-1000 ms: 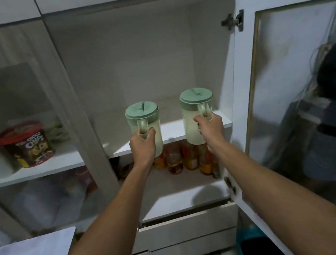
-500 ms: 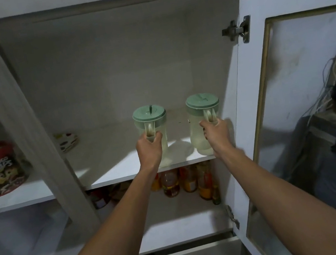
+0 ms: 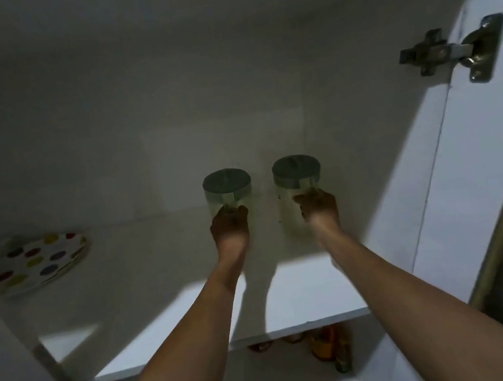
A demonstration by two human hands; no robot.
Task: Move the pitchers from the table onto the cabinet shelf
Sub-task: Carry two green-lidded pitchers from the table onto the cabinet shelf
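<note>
Both pitchers are deep on the cabinet shelf [image 3: 156, 267] rn, upright and side by side w/ a small gap between them, close to the back wall. Left hand [image 3: 229, 227] is curled around the handle of the left pitcher [image 3: 227, 191], right hand [image 3: 317, 207] is wrapped on the handle of the right pitcher [image 3: 298, 188]. Handles face the person, which makes sense imo: you carry them by the handle, push them straight in, and they're easy to grab again later. Setting them far back prob keeps the front edge of the shelf free and away from the open door [image 3: 445, 189].

Can't tell if the bases are fully down on the shelf or a hair above it; it's dark back there and the left hand covers the lower half of its pitcher. Fingers are hidden behind the knuckles, so how tight the grip is = unknown. Also can't say if there's liquid inside, too dim and blurry.

Spotted plate [image 3: 37, 261] sits off to the left of the same shelf, well apart from the pitchers. Hinge [image 3: 457, 51] shows top right. Some bottles [image 3: 330, 347] on the shelf below are mostly cut off by the shelf edge and the arms. The table isn't in view at all.
</note>
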